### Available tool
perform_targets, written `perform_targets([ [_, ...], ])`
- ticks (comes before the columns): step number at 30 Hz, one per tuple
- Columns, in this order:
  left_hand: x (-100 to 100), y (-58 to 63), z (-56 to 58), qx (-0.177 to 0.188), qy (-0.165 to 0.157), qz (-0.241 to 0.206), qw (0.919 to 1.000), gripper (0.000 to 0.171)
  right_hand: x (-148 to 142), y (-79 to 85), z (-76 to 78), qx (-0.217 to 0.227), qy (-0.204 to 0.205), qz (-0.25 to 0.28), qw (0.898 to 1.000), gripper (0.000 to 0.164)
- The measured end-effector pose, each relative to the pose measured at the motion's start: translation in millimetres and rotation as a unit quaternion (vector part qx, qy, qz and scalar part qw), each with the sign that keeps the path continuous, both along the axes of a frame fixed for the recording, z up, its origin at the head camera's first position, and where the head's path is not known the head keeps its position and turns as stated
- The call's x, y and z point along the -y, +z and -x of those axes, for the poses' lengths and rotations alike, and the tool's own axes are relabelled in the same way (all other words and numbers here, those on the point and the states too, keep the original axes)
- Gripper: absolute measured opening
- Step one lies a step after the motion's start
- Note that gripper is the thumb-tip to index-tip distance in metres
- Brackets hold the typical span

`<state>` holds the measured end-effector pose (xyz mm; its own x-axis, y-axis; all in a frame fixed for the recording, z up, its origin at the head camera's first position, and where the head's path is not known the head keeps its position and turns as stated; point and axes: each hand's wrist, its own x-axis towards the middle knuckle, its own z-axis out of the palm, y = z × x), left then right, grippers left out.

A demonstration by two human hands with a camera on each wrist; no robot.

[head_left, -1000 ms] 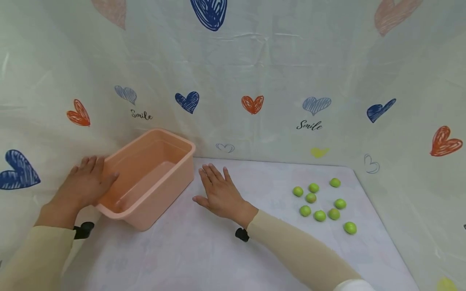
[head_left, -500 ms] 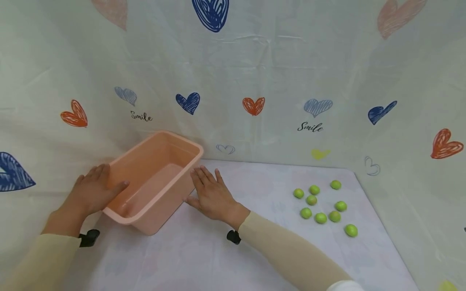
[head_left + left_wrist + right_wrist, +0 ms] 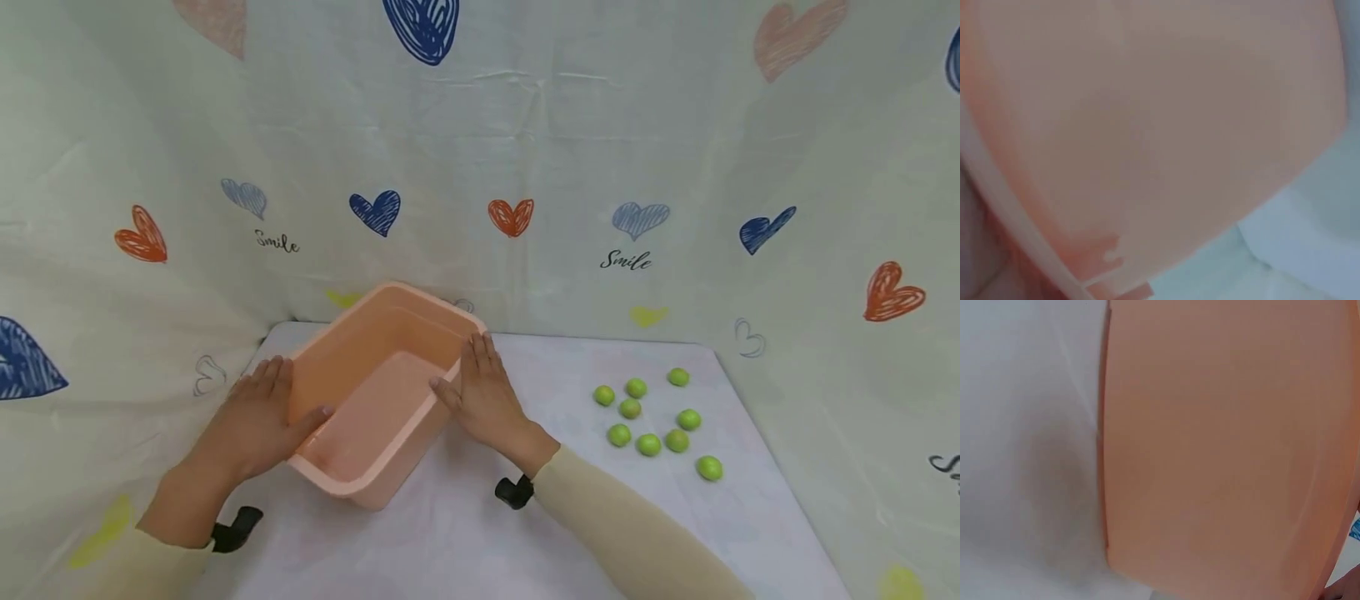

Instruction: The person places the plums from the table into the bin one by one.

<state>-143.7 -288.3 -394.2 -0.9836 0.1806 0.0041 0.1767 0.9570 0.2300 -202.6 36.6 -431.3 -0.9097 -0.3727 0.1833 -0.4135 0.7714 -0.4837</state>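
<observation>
A peach plastic basin (image 3: pixel 375 408), rectangular with a rolled rim, stands at an angle on the table in the head view. My left hand (image 3: pixel 251 421) lies along its left rim, fingers straight and thumb stretched over the inside. Against the opposite long side, my right hand (image 3: pixel 491 400) rests with straight fingers on the rim, its thumb pointing inward. In the left wrist view the basin's outer wall (image 3: pixel 1179 125) takes up most of the picture. The right wrist view shows the other side wall (image 3: pixel 1222 450) close up, with its bottom edge along the white cloth.
Several small green round fruits (image 3: pixel 648 444) lie scattered on the right part of the white table (image 3: pixel 555 550). A white curtain (image 3: pixel 450 133) printed with hearts hangs behind the table and along both sides.
The basin has shifted right and somewhat toward me, away from the left curtain. My left hand has travelled with it. My right hand, earlier apart from the basin, now touches its right rim.
</observation>
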Motion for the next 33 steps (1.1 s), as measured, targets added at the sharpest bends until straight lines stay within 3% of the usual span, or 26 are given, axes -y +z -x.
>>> perform_targets([
  [9,-63,8.5,-37.4,0.028,-0.042,-0.019,0.9985,0.117,-53,13.0,11.3,-0.016,-0.048,-0.019,0.999,0.077],
  [14,-90,16.1,-59.9,0.054,-0.083,-0.033,0.9946,0.119,-76,20.0,20.3,0.007,-0.061,-0.041,0.997,0.077],
  [22,-116,23.0,-86.4,0.072,-0.139,-0.055,0.9862,0.096,-117,27.6,28.4,0.026,-0.007,-0.055,0.998,0.074],
  [25,-123,24.4,-87.9,0.056,-0.151,-0.048,0.9858,0.086,-129,27.6,28.1,0.044,0.009,-0.052,0.998,0.077],
  [27,-127,24.6,-84.4,0.027,-0.155,-0.041,0.9867,0.080,-134,26.9,26.5,0.057,0.009,-0.049,0.997,0.080],
  [30,-130,22.7,-73.1,-0.018,-0.154,-0.026,0.9875,0.073,-137,24.6,23.0,0.068,0.006,-0.047,0.997,0.083],
  [33,-132,19.8,-55.1,-0.040,-0.156,-0.014,0.9869,0.070,-141,22.9,14.5,0.067,-0.002,-0.047,0.997,0.084],
])
